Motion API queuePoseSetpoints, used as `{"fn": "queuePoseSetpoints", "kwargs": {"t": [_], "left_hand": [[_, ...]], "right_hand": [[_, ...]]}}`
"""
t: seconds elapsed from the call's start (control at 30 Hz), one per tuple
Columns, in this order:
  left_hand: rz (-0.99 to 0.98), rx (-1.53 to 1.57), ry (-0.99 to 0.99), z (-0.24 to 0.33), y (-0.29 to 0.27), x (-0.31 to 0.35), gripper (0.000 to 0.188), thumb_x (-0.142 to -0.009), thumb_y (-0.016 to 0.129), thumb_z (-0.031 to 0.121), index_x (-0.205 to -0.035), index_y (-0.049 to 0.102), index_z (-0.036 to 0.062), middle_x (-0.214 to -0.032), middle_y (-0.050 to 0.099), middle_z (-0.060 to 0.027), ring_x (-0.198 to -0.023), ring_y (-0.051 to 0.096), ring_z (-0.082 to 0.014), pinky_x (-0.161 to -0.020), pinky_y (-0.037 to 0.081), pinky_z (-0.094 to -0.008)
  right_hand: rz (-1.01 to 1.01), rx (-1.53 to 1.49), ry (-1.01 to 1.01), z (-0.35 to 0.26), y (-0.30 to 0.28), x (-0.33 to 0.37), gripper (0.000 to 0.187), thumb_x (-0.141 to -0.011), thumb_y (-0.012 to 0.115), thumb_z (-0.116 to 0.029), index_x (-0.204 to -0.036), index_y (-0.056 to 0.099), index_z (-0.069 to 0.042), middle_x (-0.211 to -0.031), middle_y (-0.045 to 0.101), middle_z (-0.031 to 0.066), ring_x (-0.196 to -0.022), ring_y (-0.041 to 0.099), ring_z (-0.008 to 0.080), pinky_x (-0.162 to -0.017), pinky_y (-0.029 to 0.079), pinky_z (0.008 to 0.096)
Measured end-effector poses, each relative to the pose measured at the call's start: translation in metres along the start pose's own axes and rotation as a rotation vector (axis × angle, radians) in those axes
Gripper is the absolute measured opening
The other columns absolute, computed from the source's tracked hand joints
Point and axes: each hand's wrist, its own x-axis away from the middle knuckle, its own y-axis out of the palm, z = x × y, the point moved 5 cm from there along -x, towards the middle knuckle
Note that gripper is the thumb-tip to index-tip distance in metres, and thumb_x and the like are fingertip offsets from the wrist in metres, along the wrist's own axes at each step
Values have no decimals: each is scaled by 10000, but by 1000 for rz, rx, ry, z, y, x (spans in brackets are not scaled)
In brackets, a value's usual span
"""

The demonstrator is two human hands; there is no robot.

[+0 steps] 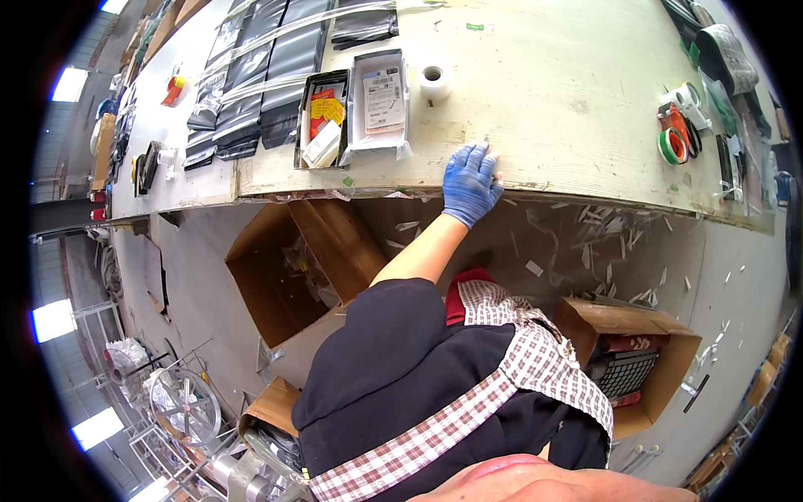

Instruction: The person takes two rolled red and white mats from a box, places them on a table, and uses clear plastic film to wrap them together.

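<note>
My left hand [471, 184], in a blue glove, rests palm down at the front edge of the pale worktable [569, 125]. Its fingers are stretched out over the tabletop, and nothing shows in them. Just beyond it stands a small white roll [434, 84]. Left of the roll is a tray [352, 105] with a printed white label sheet [384, 100] lying in it. Beside that, a black box [303, 144] holds red, yellow and white cards [326, 113]. My right hand is out of view.
Flat black plastic bags [288, 71] lie at the far left. Tape rolls [672, 145] and an orange tape dispenser [682, 125] sit at the right. Below the table are an open cardboard box [276, 268], another box [623, 318] with packed goods, and paper scraps [615, 224] on the floor.
</note>
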Motion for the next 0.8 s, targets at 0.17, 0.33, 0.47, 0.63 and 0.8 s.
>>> {"fn": "queuePoseSetpoints", "kwargs": {"t": [0.17, 0.33, 0.47, 0.63, 0.8], "left_hand": [[13, -16, 3, -1, -2, 4, 365, -758, 666, 219, -1099, 641, 90, -1180, 621, -163, -1113, 573, -359, -970, 448, -478], [-1, -39, 14, -1, 0, 6, 369, -764, 659, 227, -1107, 645, 93, -1184, 624, -153, -1124, 570, -356, -982, 442, -479], [-19, -92, 12, -2, -3, 7, 355, -774, 651, 229, -1106, 651, 104, -1187, 622, -143, -1134, 567, -355, -984, 440, -478], [-93, -88, 82, 40, 8, -9, 292, -800, 628, 187, -1079, 652, 106, -1151, 634, -153, -1117, 571, -359, -985, 436, -478], [-262, -430, -226, 43, 46, 21, 383, -843, 608, 315, -1108, 654, 42, -1091, 647, -185, -1074, 584, -363, -962, 462, -446]], "right_hand": [[-2, 25, -12, 2, -1, 0, 313, -941, 568, -170, -1226, 608, -45, -1122, 669, 149, -1038, 630, 230, -918, 502, 338], [6, 19, -11, 17, 4, 4, 318, -933, 575, -193, -1215, 621, -53, -1116, 678, 161, -1045, 637, 240, -923, 502, 345], [4, 23, -31, 35, 5, 1, 323, -926, 580, -212, -1206, 631, -59, -1111, 684, 170, -1051, 642, 248, -927, 502, 351], [115, 85, -84, 106, -7, -4, 330, -918, 586, -235, -1195, 644, -67, -1105, 692, 181, -1057, 649, 258, -933, 501, 358], [235, -6, -162, 127, -46, -16, 389, -884, 675, -291, -1194, 654, -57, -1135, 698, 151, -1059, 655, 246, -940, 502, 358]]}}
